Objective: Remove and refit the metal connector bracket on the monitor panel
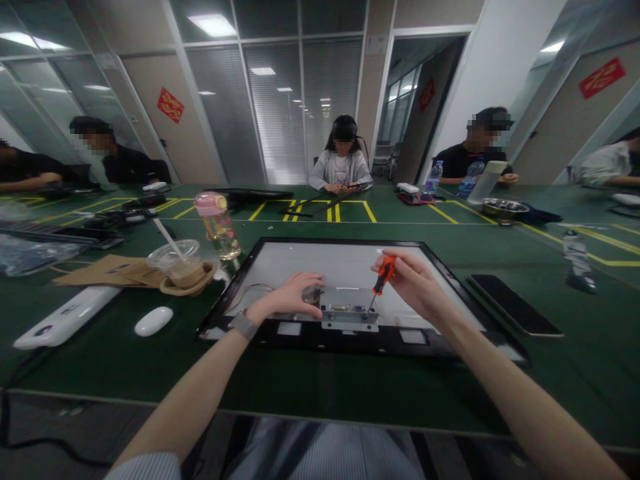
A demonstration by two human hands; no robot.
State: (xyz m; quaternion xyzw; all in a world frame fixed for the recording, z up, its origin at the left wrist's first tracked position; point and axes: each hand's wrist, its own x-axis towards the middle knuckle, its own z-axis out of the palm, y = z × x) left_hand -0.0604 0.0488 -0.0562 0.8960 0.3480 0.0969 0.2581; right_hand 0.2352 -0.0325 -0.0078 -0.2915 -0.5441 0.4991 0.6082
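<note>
A flat monitor panel point(440, 267) lies face down on the green table, its grey metal back up. Near its front edge sits a small metal port bracket point(347, 312). My left hand point(295, 293) rests on the panel with fingers curled against the bracket's left end. My right hand point(415, 283) is closed on an orange-handled screwdriver point(383, 277), whose tip points down onto the bracket's right side.
Left of the panel are a white mouse point(153, 321), a white flat device point(65, 317), a plastic cup with straw point(177, 261) on brown paper, and a pink-lidded bottle point(219, 227). A black phone point(515, 305) lies at the right. Several people sit round the far side.
</note>
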